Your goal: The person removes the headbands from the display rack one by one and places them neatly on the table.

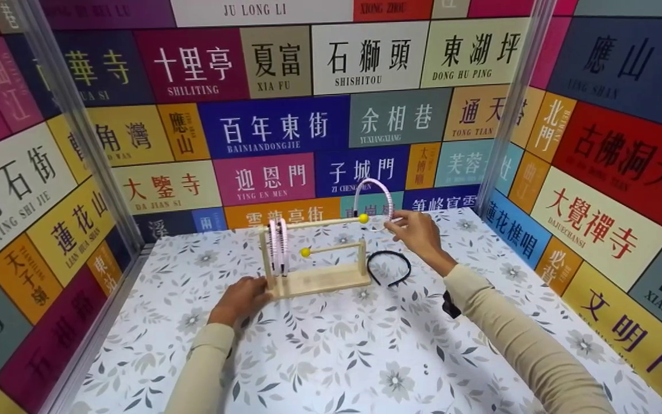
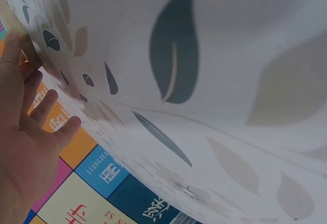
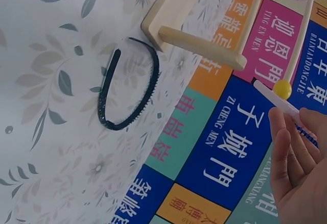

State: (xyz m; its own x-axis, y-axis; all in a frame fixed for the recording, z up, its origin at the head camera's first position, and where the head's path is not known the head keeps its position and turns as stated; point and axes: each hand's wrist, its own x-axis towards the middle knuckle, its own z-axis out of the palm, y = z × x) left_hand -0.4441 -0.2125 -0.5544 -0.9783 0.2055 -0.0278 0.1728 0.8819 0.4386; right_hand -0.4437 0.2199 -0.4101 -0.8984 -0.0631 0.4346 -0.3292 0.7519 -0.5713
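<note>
A wooden headband stand [image 1: 322, 282] with two rods tipped by yellow balls stands on the table. Its left end is pinched between the thumb and index finger of my left hand [image 1: 242, 299]; the other fingers spread loosely in the left wrist view. My right hand [image 1: 417, 233] pinches one end of a pale pink headband [image 1: 389, 201], its arch upward, beside the upper rod's yellow ball [image 1: 364, 218]. The headband's far end overlaps the rod tip in the head view. More pink headbands [image 1: 279, 247] hang at the left end of the upper rod.
A black toothed headband [image 3: 150, 89] lies on the table right of the stand. The lower rod [image 1: 334, 248] carries no headband. Flowered cloth [image 1: 319, 356] covers the table, and panels of colourful sign lettering [image 1: 273, 123] rise at the back and both sides.
</note>
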